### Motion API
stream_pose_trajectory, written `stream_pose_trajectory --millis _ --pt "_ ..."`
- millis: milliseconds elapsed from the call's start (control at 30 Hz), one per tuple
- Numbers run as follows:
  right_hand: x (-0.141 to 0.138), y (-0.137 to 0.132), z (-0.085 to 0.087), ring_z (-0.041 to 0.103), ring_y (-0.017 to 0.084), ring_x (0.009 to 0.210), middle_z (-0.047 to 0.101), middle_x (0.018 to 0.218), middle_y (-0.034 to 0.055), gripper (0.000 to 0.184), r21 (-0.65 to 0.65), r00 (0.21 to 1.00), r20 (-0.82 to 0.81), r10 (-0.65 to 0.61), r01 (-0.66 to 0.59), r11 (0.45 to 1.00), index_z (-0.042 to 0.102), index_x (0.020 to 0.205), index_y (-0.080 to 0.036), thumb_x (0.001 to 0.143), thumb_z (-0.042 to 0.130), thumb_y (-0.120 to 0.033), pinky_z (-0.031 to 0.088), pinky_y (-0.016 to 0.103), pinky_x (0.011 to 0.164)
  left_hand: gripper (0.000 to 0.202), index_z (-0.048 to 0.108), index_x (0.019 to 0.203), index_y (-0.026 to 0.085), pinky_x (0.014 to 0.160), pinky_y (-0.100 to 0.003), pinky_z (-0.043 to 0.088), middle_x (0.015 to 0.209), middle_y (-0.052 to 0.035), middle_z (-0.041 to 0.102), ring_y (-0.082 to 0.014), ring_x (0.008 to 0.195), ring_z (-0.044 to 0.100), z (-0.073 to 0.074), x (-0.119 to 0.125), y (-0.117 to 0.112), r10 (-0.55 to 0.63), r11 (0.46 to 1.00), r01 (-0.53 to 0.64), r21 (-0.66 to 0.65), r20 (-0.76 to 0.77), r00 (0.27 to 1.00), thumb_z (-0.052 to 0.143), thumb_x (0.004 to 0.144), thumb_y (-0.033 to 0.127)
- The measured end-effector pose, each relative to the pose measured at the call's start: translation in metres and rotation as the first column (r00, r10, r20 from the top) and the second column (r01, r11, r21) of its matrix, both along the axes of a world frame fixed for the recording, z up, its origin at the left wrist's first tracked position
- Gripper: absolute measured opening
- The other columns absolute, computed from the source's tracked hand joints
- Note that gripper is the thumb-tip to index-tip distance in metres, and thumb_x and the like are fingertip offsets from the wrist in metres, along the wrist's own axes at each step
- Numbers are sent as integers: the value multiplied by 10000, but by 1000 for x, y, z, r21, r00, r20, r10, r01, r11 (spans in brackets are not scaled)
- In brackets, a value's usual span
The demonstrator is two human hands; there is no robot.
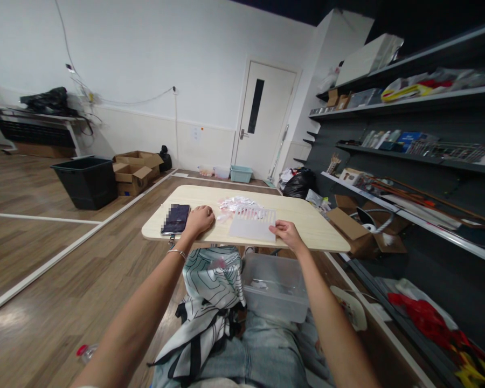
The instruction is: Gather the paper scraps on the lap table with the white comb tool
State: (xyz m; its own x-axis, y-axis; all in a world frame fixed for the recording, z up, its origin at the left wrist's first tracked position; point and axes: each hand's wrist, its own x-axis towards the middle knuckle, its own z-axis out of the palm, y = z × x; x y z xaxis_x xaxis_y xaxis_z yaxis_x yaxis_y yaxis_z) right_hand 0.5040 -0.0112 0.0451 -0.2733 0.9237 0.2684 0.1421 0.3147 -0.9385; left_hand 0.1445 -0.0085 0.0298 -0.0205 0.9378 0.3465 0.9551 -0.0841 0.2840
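Observation:
My right hand (286,234) pinches the right edge of a whitish translucent sheet (250,230) lying on a pale wood-look table (307,229). Along the sheet's far edge is a row of small narrow pinkish-white pieces (255,213). Just behind it spreads a heap of small white and pink pieces (238,202), too small to name. My left hand (201,220) rests on the table left of the sheet, fingers loosely bent, with nothing visible in them. Beside it lies a dark phone-like object (180,216), partly pixelated, with a strap hanging over the front edge.
A clear plastic bin (275,302) and a patterned cloth (214,275) are at my lap, below the table's front edge. Shelves (428,102) with many goods line the right. A black bin (84,183) and cardboard boxes (133,172) stand at the left.

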Motion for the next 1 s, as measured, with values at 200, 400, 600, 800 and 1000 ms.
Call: stream_pose_trajectory --millis 200,400,600,800,1000 --pt "-2 -2 1 636 190 622 690 654 19 482 1 998 47 31 -31 1000 685 699 -184 588 893 -604 499 282 570 345 738 1080 193 1006 -372 462 1210 -141 739 -293 1166 640 -1 0 1 -3 1000 3 -6 7 1000 447 938 314" --pt "4 2 -2 618 173 604 701 681 26 504 -10 999 -30 -33 33 999 695 727 -190 570 897 -624 492 272 547 342 742 1084 196 999 -379 466 1214 -141 739 -301 1164 639 0 0 1 3 1000 -3 -9 22 1000 461 930 314" --pt "2 7 -6 643 188 620 725 702 43 535 4 993 -71 -94 95 996 691 720 -196 543 900 -655 520 289 571 352 741 1085 193 1004 -379 463 1219 -141 736 -298 1166 639 0 0 1 -3 1000 3 -8 16 1000 445 944 322" --pt "-1 5 -5 673 211 662 754 739 52 485 19 1000 13 0 0 1000 739 737 -183 585 890 -618 544 317 636 359 738 1092 191 1009 -386 466 1220 -146 734 -302 1175 637 -1 0 1 0 1000 0 -4 17 1000 437 945 323" --pt "0 4 -4 657 191 621 740 700 39 476 20 999 35 26 -27 999 746 749 -169 612 885 -603 520 290 583 350 739 1084 187 1008 -383 465 1232 -144 733 -301 1175 638 -1 0 2 -2 1000 2 -5 6 1000 448 941 321"
